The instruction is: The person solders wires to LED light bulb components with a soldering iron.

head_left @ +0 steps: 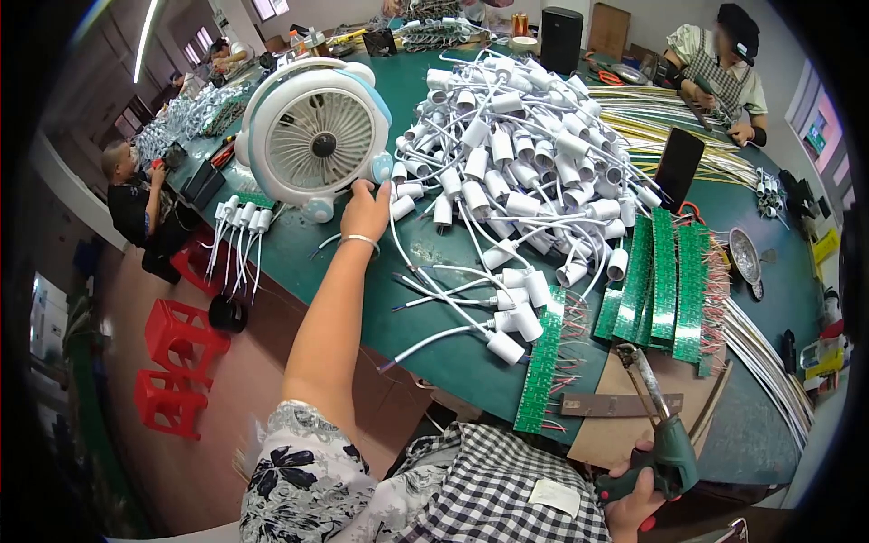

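Observation:
My left hand [367, 214] reaches forward to the white and light-blue desk fan [317, 145]. Its fingers close at the fan's lower right edge, just under a small blue knob; part of the grip is hidden. Low on the right, my right hand [635, 493] wraps round the handle of a green soldering gun [672, 460], whose metal tip points up and away from me. Beyond that tip lie green circuit board strips [663, 281] with thin red wires. Another circuit board strip [539, 366] lies nearer, beside several white lamp sockets [518, 319] with white cables.
A large heap of white lamp sockets [529, 149] covers the table's middle. A dark phone [679, 166] stands upright beside it. A metal bowl [744, 255] and long pale strips [769, 357] are at right. Red stools [181, 335] stand on the floor; co-workers sit around.

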`<act>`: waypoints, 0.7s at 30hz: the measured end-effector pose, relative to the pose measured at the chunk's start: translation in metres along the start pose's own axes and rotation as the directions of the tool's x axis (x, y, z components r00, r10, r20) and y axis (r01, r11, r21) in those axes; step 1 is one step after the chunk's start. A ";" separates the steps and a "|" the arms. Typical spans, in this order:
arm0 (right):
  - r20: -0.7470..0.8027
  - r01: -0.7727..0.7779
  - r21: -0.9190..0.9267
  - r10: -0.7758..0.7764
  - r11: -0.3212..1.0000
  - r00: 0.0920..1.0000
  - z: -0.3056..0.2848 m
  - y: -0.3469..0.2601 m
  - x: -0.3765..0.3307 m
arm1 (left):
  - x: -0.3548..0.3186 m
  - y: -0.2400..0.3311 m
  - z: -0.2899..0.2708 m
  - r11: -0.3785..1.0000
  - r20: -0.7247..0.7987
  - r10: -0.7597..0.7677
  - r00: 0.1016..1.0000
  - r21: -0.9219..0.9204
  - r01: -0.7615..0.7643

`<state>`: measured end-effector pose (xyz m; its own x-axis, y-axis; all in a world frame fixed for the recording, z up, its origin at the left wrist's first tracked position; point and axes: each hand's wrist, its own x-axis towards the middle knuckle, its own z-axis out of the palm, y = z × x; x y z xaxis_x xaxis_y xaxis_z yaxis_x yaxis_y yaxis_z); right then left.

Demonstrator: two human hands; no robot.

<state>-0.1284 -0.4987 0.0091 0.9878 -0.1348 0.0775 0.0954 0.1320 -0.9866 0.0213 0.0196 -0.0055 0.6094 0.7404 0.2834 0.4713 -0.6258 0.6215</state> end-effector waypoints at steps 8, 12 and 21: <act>0.005 -0.008 0.016 0.008 1.000 1.000 0.002 -0.008 -0.017 | 0.047 -0.033 0.007 0.994 0.208 0.102 0.973 0.019 -0.109; -0.040 -0.009 -0.021 0.008 1.000 0.999 0.004 -0.007 -0.017 | 0.023 0.019 -0.026 0.764 0.145 0.176 0.974 -0.644 -0.042; 0.058 -0.054 -0.043 0.057 0.998 0.997 0.009 -0.009 -0.018 | -0.153 0.103 -0.097 0.598 0.220 0.802 0.556 -0.313 -0.738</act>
<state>-0.1458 -0.4891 0.0181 0.9971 -0.0702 0.0294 0.0361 0.0965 -0.9947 -0.0850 -0.1343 0.0860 0.8566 -0.1437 0.4955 -0.3678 -0.8436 0.3911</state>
